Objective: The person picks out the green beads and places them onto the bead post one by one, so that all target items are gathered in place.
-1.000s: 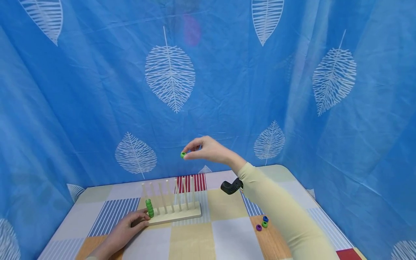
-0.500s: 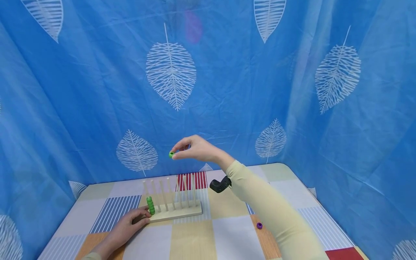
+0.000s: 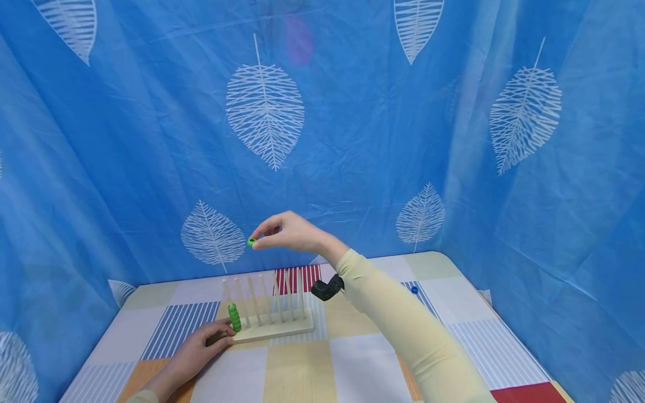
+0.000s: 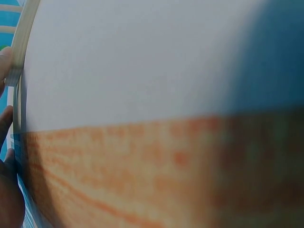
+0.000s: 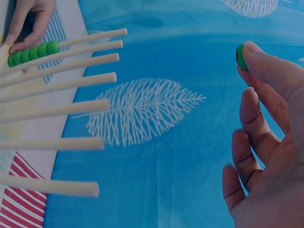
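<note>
My right hand (image 3: 294, 232) pinches a green bead (image 3: 251, 243) between thumb and forefinger, up in the air above the rack's left pegs. In the right wrist view the bead (image 5: 240, 57) shows its dark hole, and the other fingers are bent and apart from it. A wooden peg rack (image 3: 277, 332) stands on the table with a row of upright pegs. Several green beads (image 3: 234, 318) are stacked on its leftmost peg; the other pegs are bare. My left hand (image 3: 196, 352) grips the left end of the rack's base, thumb in front. Its fingertips barely enter the left wrist view.
A blue bead (image 3: 414, 290) lies on the patchwork tablecloth (image 3: 297, 369) beyond my right forearm. The sleeve (image 3: 403, 319) hides part of the table's right side. Blue leaf-print curtains (image 3: 342, 140) hang behind the table and at both sides.
My right hand has moved left with the green bead, toward the stacked peg. My forearm now covers the purple bead, and a blue bead shows behind it. The left hand keeps its place.
</note>
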### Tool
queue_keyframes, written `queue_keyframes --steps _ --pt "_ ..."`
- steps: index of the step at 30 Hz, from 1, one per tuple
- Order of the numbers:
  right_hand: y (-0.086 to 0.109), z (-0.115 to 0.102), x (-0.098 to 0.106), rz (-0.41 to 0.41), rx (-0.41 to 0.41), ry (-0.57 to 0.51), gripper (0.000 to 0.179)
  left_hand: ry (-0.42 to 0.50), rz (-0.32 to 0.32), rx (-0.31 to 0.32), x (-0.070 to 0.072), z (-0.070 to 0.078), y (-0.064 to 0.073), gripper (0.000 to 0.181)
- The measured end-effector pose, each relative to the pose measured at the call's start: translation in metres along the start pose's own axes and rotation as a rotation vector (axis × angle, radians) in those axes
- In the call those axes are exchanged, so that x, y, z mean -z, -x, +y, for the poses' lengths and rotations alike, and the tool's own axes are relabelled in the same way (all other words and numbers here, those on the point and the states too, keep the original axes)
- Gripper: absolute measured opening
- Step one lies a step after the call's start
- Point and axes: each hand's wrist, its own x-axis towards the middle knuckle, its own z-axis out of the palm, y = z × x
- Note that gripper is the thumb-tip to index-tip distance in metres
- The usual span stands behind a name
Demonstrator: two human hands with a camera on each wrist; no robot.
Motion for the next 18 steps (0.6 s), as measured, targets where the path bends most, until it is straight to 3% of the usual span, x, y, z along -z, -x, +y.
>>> queue_keyframes --steps 10,18 --pt "-0.006 0.0 -0.011 -0.012 -0.006 -0.012 0.022 0.002 -0.006 0.013 0.0 0.001 0.0 0.016" --pt "-0.01 0.002 -0.018 -0.029 -0.012 -0.052 0.022 -0.02 -0.001 -0.022 0.001 0.001 -0.001 0.013"
